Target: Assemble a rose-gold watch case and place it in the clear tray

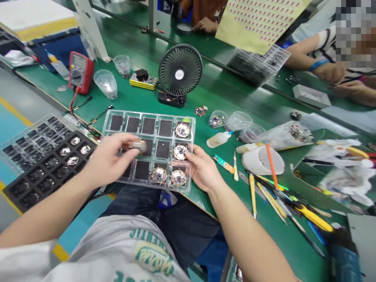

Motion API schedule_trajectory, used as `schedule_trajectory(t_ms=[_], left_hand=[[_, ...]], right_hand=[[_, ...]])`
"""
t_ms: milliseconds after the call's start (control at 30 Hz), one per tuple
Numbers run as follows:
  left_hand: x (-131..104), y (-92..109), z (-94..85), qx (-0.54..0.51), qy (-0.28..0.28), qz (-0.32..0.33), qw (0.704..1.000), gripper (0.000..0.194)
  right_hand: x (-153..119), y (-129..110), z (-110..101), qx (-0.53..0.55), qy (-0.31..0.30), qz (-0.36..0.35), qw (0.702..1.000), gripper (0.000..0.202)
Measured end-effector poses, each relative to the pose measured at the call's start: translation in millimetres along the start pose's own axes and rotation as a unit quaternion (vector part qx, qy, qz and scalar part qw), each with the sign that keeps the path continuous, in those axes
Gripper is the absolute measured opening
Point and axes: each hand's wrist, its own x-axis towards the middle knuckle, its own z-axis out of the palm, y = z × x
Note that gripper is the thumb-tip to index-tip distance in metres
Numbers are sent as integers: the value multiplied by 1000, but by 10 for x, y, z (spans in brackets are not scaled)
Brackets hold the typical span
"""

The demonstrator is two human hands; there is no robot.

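Between the thumb and fingers of my left hand [113, 156] is a watch case [139, 146], slightly blurred, held over the left part of a clear plastic tray [141, 113]. My right hand [204, 164] grips the tray's right edge, its thumb beside a gold-rimmed watch case [179, 152] in the right column. Another watch case [182, 130] lies above that one. Two more, a watch case [159, 175] and a watch case [178, 177], sit in the row nearest me. Other visible compartments show dark pads [148, 126]. My left hand covers some compartments.
A black fan [180, 70] and a red multimeter [80, 72] stand behind the tray. At left, a black foam tray [48, 172] holds several watch parts. Small cups [217, 118], a glue bottle [219, 139] and hand tools [274, 199] lie at right. Co-workers' hands [331, 74] are across the bench.
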Motion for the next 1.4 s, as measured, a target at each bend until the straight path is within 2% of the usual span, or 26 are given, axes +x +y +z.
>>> schedule_trajectory(t_ms=[67,100,133,200,267,333,367,433,467,567,633,733,833,900,1000,1067,1133,1200,1267,1333,1400], left_hand=[[204,280,249,28,-112,99,988,28],[287,372,336,59,-147,134,978,31],[353,426,388,91,-150,155,972,33],[423,409,376,129,-104,168,972,38],[417,212,220,124,-15,155,980,40],[343,-148,-33,113,85,118,983,38],[277,-370,-180,120,152,83,978,34],[76,-836,-481,169,210,-70,960,36],[-61,-1052,-619,205,199,-155,946,38],[-585,-1503,-878,253,111,-250,928,31],[-955,-1617,-885,255,-1,-281,925,26],[-1388,-1629,-747,236,-176,-293,910,28],[-1585,-1632,-589,241,-268,-308,881,32],[-1606,-1656,-503,252,-290,-324,865,35],[-1570,-1660,-398,259,-291,-342,855,37],[-1541,-1614,-373,260,-270,-352,857,34],[-1504,-1542,-426,268,-222,-364,864,31],[-1420,-1467,-570,283,-137,-377,871,30],[-1255,-1387,-753,290,-21,-372,881,31],[-1008,-1268,-874,271,90,-332,899,39],[-705,-1072,-845,214,142,-255,932,46]], right_hand=[[-12,-1,4,1,-1,-5,1000,47],[-16,0,5,3,-1,-8,1000,47],[-17,1,3,4,0,-9,1000,47],[-11,1,-4,4,1,-6,1000,48],[1,-3,-12,2,-2,2,1000,50],[16,-9,-19,0,-2,3,1000,49],[25,-11,-23,-2,-1,0,1000,48],[53,-11,-31,-11,4,-9,1000,47],[72,-8,-35,-18,7,-10,1000,48],[122,6,-34,-27,13,-14,999,47],[133,13,-20,-32,15,-18,999,43],[125,13,9,-35,25,-26,999,41],[118,9,30,-30,44,-27,998,45],[120,8,35,-28,52,-25,998,47],[119,5,35,-30,45,-25,998,45],[106,2,37,-32,37,-24,999,43],[85,-2,44,-28,32,-23,999,45],[62,-3,53,-16,33,-26,999,49],[47,-2,57,-3,34,-27,999,53],[38,2,55,2,34,-23,999,55],[33,7,46,2,34,-22,999,54]])
